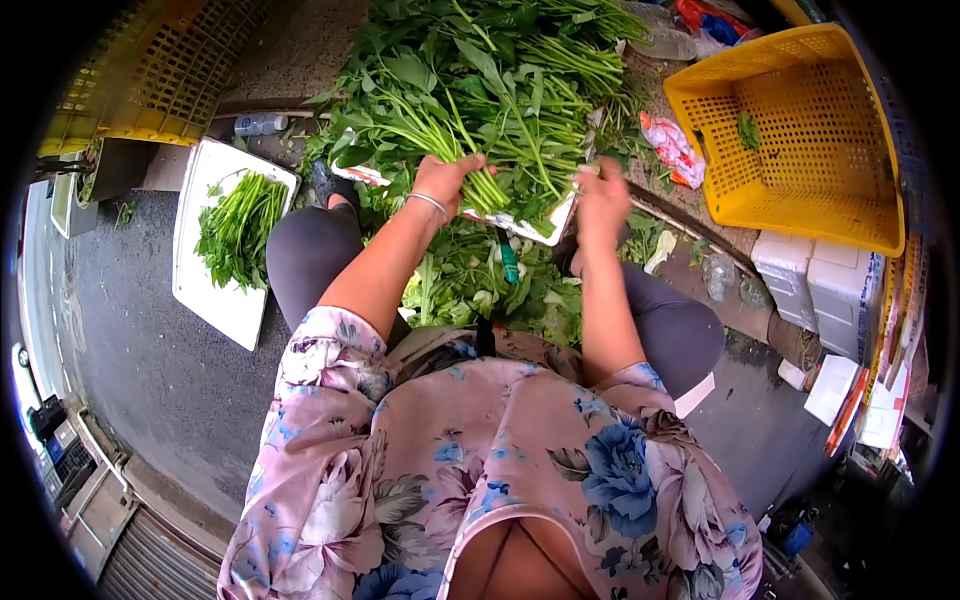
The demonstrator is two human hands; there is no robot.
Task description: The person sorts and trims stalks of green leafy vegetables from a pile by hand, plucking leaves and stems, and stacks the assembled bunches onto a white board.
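A large heap of leafy green stems point(500, 90) covers the upper middle of the view, partly on a white board point(545, 232). My left hand point(447, 184), with a bracelet at the wrist, is closed around a bunch of green stems point(415, 130) at the heap's near edge. To the right of those stems, my right hand point(603, 200) is raised beside the board's corner, blurred by motion; what its fingers hold, if anything, cannot be made out. Loose leaves point(460, 285) lie on the ground between my legs, with a green object point(509, 262) above them.
On the left, a white foam lid point(205, 270) carries a bundle of greens point(240, 228). Yellow crates stand at the upper left point(170, 75) and upper right point(800, 215). White foam boxes point(835, 290) and a red-and-white plastic bag point(672, 150) are on the right.
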